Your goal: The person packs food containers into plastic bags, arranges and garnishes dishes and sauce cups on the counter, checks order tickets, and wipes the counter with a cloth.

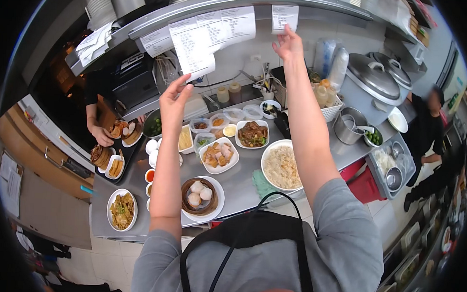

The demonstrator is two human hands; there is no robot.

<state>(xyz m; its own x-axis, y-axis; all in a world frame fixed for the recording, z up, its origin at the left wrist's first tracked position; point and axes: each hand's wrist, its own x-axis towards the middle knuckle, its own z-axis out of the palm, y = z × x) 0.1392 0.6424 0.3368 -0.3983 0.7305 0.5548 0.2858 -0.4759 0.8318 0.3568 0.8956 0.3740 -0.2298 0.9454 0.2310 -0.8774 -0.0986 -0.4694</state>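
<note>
My left hand [174,100] is raised with thumb and fingers apart, its fingertips at the curled lower end of a long order ticket [188,49]. Whether they touch the paper is hard to tell. Up on the right, my right hand [290,46] reaches to a short order ticket [284,19], a fingertip over its lower edge and the thumb apart. Both tickets hang from the metal shelf rail [217,15]. Below my arms stand a bamboo steamer [184,196] with three white buns, a dish of sliced meat [219,155] and a bowl of fried rice [280,164].
A co-worker's hand [102,135] is by a black tray [120,165] at the left. Large lidded pots [372,84] and a steel pot [349,127] stand to the right. Another person [427,127] is beyond the counter's right end. A noodle dish [122,210] sits near the counter's left corner.
</note>
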